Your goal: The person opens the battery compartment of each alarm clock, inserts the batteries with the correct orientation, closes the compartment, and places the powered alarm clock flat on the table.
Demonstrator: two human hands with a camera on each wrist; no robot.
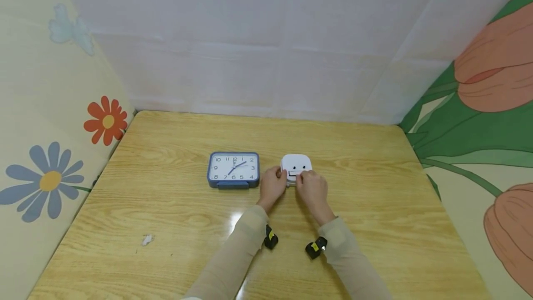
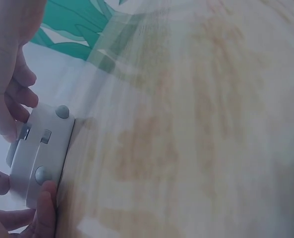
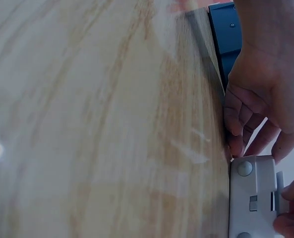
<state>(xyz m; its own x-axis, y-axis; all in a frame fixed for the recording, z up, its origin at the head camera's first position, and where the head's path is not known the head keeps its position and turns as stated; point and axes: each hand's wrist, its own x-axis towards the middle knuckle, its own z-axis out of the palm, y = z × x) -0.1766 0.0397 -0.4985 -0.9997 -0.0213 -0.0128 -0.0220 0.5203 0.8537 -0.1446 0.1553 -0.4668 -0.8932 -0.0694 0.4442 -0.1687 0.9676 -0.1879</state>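
Note:
A small white rounded-square box [image 1: 295, 160] lies on the table, its top marked with two black dots and a rectangular mouth-like outline. My left hand [image 1: 273, 186] grips its left side, thumb along the edge. With curled fingers, my right hand [image 1: 313, 191] pinches at its front right, by the mouth outline. In the left wrist view the side of the box [image 2: 25, 168] shows two round grey knobs and a small latch-like slot. From the right wrist, a thin tab [image 3: 282, 196] stands out beside the right fingertips. A blue alarm clock [image 1: 233, 169] lies left of the left hand.
The wood-grain table [image 1: 175, 216] has a white sheet [image 1: 258, 50] behind it and flower-patterned panels on both sides. A small white scrap [image 1: 147, 240] lies at the front left. Each wrist wears a black camera.

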